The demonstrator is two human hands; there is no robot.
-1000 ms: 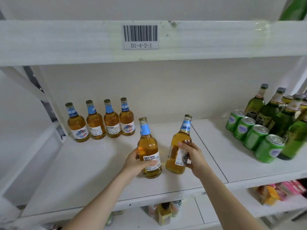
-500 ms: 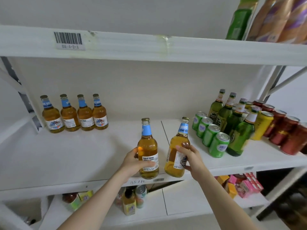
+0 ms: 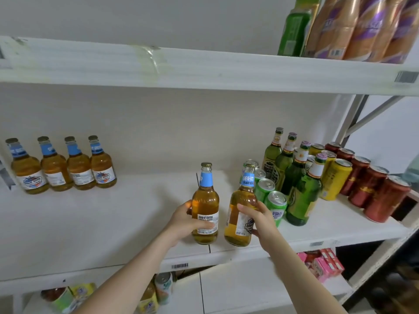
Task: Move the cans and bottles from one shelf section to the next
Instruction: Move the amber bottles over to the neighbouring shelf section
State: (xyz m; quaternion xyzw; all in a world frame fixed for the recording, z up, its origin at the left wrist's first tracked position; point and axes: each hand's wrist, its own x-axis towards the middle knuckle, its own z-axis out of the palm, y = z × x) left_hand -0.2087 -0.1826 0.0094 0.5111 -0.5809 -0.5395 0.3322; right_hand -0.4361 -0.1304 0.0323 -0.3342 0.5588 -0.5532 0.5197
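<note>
Bottles [image 3: 205,200] in left hand [image 3: 181,219] and right hand [image 3: 260,219] are near shelf edge [image 3: 249,251].

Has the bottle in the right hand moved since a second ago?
Yes. The bottle in the right hand went rightward, from left of the shelf seam to right of it.

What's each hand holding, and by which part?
The left hand grips one amber beer bottle around its labelled lower body; the right hand grips a second amber bottle, tilted, around its mid body.
</note>
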